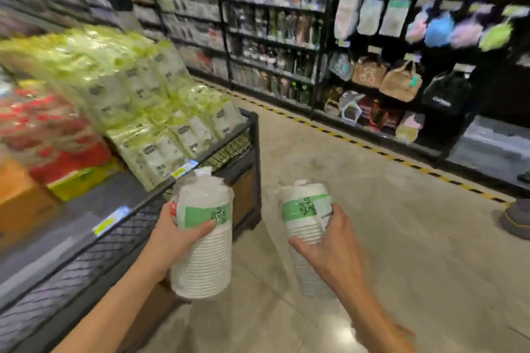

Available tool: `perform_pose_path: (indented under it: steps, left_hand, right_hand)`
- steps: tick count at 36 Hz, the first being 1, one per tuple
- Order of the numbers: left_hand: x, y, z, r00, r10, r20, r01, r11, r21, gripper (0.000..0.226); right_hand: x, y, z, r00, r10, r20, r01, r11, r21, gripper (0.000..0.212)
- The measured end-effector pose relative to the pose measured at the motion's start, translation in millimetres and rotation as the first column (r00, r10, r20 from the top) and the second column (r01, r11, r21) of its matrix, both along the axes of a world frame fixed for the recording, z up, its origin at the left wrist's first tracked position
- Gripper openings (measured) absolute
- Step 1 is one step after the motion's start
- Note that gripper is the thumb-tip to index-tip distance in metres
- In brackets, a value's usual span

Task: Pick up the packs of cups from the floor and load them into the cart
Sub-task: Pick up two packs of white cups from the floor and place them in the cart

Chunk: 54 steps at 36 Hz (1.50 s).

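Shop shelves point(272, 23) rise beyond your hands; your left hand point(175, 233) grips one pack of cups point(205, 232); your right hand point(329, 246) grips another pack point(305, 218) just beside it.

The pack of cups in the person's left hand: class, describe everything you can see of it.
The pack of cups is a nested stack of white ribbed cups in clear plastic wrap, bunched at the top. A green label band with dark print circles its upper part; a small red mark shows at the left edge. It stands roughly upright in the air, beside a black mesh display bin. The left hand holds its middle, thumb across the front.
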<state>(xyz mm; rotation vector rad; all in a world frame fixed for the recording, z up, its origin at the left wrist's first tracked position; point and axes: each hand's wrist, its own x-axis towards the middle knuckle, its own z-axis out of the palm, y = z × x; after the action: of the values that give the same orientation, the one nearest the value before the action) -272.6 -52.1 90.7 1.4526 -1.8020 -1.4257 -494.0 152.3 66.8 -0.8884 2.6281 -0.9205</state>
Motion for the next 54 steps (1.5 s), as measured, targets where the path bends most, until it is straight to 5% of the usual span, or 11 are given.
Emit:
perform_pose_path:
  steps: [3,8,21,25,33,38,43,48,54]
  left_hand:
    - [65.7,19.1,26.3,0.985,0.163,-0.062,-0.165,0.986,-0.03,0.074]
    - [193.0,56.1,52.9,0.901,0.415,-0.128,-0.416,0.909,0.024,0.083]
    - [521.5,170.1,93.6,0.522,0.782,-0.342,-0.835,0.549,-0.019,0.068]
    - [615.1,201.9,92.7,0.419,0.831,-0.367,-0.9,0.434,-0.044,0.086]
    - [753.1,260.3,78.6,0.186,0.94,-0.285,-0.983,0.179,-0.051,0.099]
    - [795.1,273.0,66.0,0.049,0.964,-0.261,-0.998,0.034,-0.06,0.081]
    - [830.8,283.4,46.2,-0.138,0.962,-0.237,-0.989,-0.145,-0.012,0.094]
    - [845.7,290.2,44.4,-0.359,0.914,-0.189,-0.93,-0.367,-0.008,0.071]
    - [864.2,317.6,29.0,-0.555,0.812,-0.182,-0.83,-0.555,0.056,0.085]
  right_hand:
    - [42.2,-29.7,32.4,0.978,0.197,-0.066,-0.199,0.979,-0.038,0.104]
    - [137.1,-73.1,72.4,0.889,0.445,-0.111,-0.454,0.886,-0.089,0.113]
    - [479.5,-124.2,120.1,0.528,0.833,-0.165,-0.848,0.508,-0.15,0.117]
    - [585.9,-132.1,121.0,0.402,0.909,-0.106,-0.904,0.377,-0.2,0.123]
    - [764.2,-135.1,115.9,0.138,0.989,-0.052,-0.951,0.118,-0.285,0.102]
    - [844.5,-137.6,112.0,-0.029,0.998,-0.06,-0.956,-0.045,-0.289,0.092]
    - [917.9,-152.3,98.7,-0.228,0.974,-0.019,-0.934,-0.224,-0.279,0.095]
    - [976.5,-160.0,88.1,-0.384,0.922,0.046,-0.901,-0.364,-0.235,0.095]
    - [1040.6,-161.0,75.5,-0.55,0.835,-0.002,-0.826,-0.544,-0.148,0.112]
